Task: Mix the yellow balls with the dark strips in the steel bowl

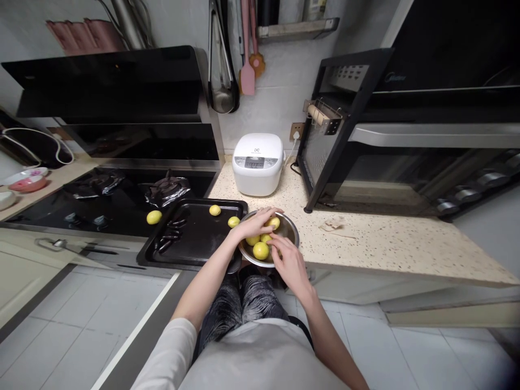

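Note:
A metal bowl (296, 230) at the counter's front edge holds several yellow lemons (260, 250). My left hand (257, 224) reaches across the bowl's left side, its fingers and thumb closed around one lemon (274, 222) near the far rim. From the right comes my right hand (289, 262), fingers bent and apart, their tips touching the lemons in the middle of the bowl. Nothing shows gripped in it. Just left of the bowl lies a lemon (233, 222) at the edge of a black baking tray (195, 238). Another lemon (215, 210) rests on that tray.
Several small dark pieces (170, 234) lie at the tray's left side. One more lemon (154, 217) sits on the black gas hob (122, 208). Behind the bowl stands a white rice cooker (258, 165). An oven (406, 168) and black rack (345, 108) are at right. A drawer (138, 330) stands open below.

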`<state>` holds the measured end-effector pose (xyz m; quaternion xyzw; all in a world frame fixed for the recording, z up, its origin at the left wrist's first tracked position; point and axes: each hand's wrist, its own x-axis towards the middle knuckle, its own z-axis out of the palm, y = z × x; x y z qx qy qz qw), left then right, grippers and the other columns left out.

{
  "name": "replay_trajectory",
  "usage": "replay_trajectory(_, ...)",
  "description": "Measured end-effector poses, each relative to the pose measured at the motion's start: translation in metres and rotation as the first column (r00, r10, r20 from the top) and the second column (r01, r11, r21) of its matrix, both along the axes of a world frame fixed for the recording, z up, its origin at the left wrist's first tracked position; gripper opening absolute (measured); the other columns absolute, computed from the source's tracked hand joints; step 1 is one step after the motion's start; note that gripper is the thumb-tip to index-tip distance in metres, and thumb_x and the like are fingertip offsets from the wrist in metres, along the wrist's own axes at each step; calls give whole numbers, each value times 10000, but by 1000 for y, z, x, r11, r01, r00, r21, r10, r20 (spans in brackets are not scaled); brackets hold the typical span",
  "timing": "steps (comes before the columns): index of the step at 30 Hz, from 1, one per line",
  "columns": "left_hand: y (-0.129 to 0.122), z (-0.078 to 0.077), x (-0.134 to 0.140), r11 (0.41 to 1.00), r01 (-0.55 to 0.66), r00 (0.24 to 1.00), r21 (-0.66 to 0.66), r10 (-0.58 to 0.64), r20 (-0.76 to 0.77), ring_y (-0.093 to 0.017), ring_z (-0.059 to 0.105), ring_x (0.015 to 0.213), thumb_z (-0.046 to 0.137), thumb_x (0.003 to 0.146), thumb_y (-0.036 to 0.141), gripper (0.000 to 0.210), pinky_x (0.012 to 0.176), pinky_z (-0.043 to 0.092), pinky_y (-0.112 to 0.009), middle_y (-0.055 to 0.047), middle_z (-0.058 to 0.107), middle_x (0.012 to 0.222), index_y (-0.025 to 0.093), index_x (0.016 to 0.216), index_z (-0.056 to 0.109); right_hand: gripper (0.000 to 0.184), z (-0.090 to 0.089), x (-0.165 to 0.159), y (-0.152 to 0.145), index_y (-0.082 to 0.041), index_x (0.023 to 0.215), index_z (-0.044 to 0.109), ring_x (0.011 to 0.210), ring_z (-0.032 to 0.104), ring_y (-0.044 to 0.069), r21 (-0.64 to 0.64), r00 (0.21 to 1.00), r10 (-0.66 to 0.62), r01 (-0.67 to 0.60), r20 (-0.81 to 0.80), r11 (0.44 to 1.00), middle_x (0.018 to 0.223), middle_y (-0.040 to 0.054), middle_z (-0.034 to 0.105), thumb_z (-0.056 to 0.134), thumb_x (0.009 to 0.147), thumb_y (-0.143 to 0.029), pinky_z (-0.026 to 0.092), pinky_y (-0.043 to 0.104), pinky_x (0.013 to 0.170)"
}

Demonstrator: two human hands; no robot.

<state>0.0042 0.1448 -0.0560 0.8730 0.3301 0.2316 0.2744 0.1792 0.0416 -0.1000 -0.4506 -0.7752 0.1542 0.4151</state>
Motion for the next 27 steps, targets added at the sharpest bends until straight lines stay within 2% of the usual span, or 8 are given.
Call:
replay_trajectory(5,0,0,1,999,25,998,29,-23,-55,-227,584,1213,546,965,165,314,1122,457,-389,-81,575,1209,237,1265,605,335,0,1,0,-221,1040,766,1172,698,281,-2,1000,5,-5,-14,1000,1285,107,752,469,946,-96,563,485,1029)
replay_trajectory(11,2,-6,-3,994,-50,991,95,61,-119,-224,617,1084,560,944,130,201,1031,504,-376,-80,596,1137,197,1123,625,319,0,1,0,-224,1034,763,1182,695,269,-14,1000,4,-4,-11,1000,1315,100,743,477,955,-109,554,473,1043)
replay_trajectory(16,-2,-7,-3,986,-95,985,140,113,-131,-246,627,1095,545,969,147,182,1024,510,-405,-96,639,1137,190,1108,654,318,1,2,0,-217,1039,759,1178,695,262,-19,1000,15,-15,-16,1000,1312,100,746,468,965,-112,558,470,1043)
replay_trajectory(21,-13,-2,-3,978,-160,984,130,168,-54,-241,626,1166,510,962,113,313,1078,503,-417,-97,648,1217,212,1220,657,323,1,3,1,-232,1049,767,1198,692,252,-19,998,21,-22,-57,1000,1308,95,747,471,972,-127,558,465,1059)
replay_trajectory(24,-24,2,-17,949,-275,961,157,269,59,-234,613,1220,442,942,52,411,1111,491,-410,-103,646,1263,210,1261,646,317,1,4,0,-233,1055,768,1207,692,249,-25,997,23,-25,-72,999,1314,93,745,474,980,-142,554,461,1070)
replay_trajectory(27,-34,1,-46,860,-478,878,180,471,78,-237,604,1244,382,876,-27,517,1120,489,-419,-106,641,1293,204,1250,655,312,0,5,0,-228,1068,764,1221,690,250,-32,996,24,-27,-85,999,1329,97,738,472,987,-157,556,456,1074)
